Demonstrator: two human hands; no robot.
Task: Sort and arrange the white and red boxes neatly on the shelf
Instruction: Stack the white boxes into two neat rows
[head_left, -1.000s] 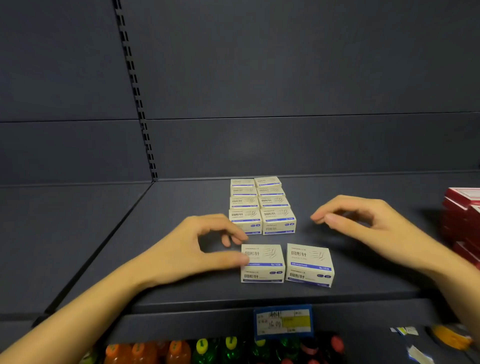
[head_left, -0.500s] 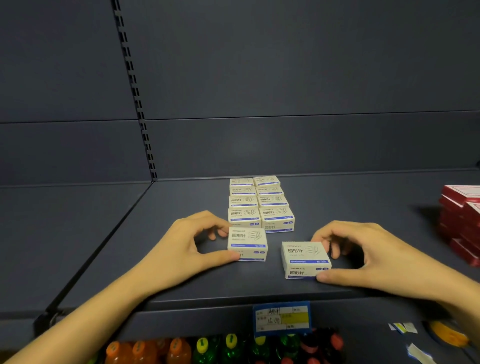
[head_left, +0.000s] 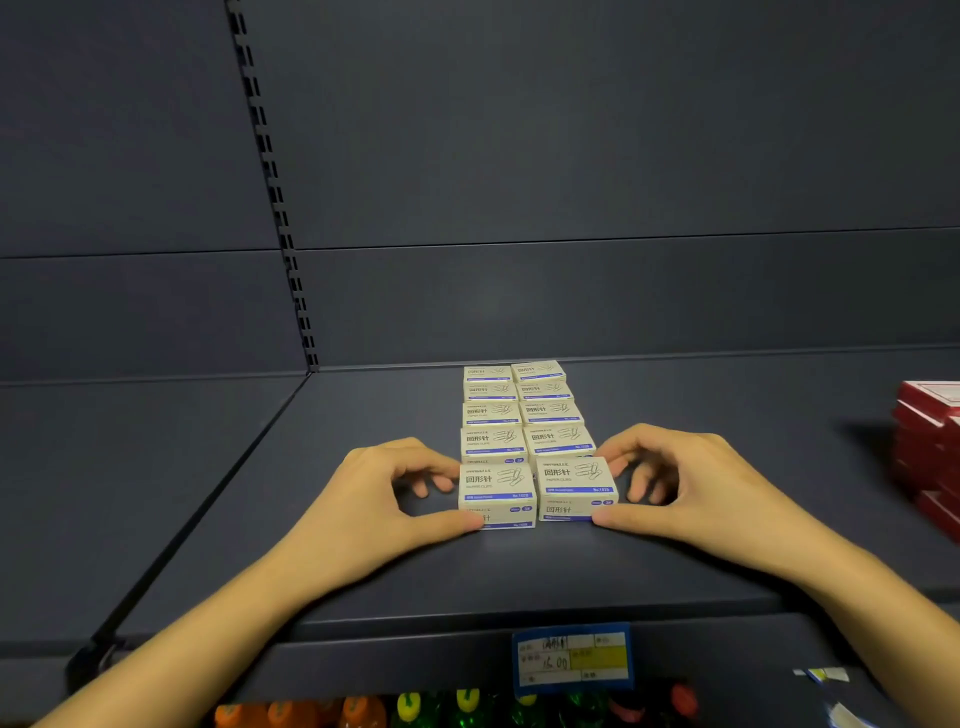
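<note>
Two columns of white paper-clip boxes (head_left: 519, 415) run from the back of the dark shelf (head_left: 519, 577) toward me. My left hand (head_left: 374, 499) pinches the front left white box (head_left: 497, 493) between thumb and fingers. My right hand (head_left: 691, 493) pinches the front right white box (head_left: 575, 486) the same way. Both front boxes sit side by side, touching the row behind them. A stack of red boxes (head_left: 930, 447) stands at the shelf's right edge, partly cut off by the frame.
A blue and yellow price tag (head_left: 571, 660) hangs on the shelf's front lip. Bottles with orange, yellow and red caps (head_left: 415, 709) stand on the level below. A slotted upright (head_left: 275, 192) runs up the back panel. A lower shelf section lies to the left.
Both hands took hold of the two loose front boxes and slid them back and together, up against the rows of white boxes.
</note>
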